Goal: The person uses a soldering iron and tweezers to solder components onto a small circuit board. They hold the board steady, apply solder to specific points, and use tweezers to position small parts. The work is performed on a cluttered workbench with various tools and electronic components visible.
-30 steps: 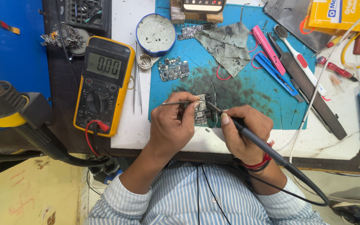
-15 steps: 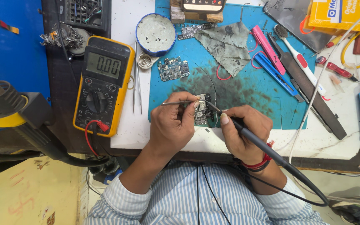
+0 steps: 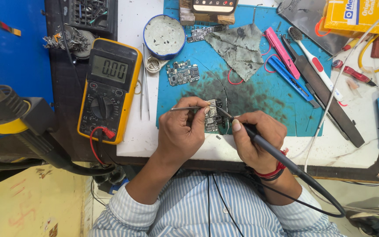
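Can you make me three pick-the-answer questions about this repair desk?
1. Where is the yellow multimeter?
A. left of the blue work mat
B. on the mat
C. right of the mat

2. What colour is the mat?
A. red
B. blue
C. green

3. What is the right hand doing?
A. resting empty
B. gripping a black soldering iron
C. holding a cup

Answers: 1 A, it lies left of the mat. 2 B, the mat is blue with dark stains. 3 B, its fingers grip the iron over the small green circuit board, while the left hand holds thin metal tweezers.
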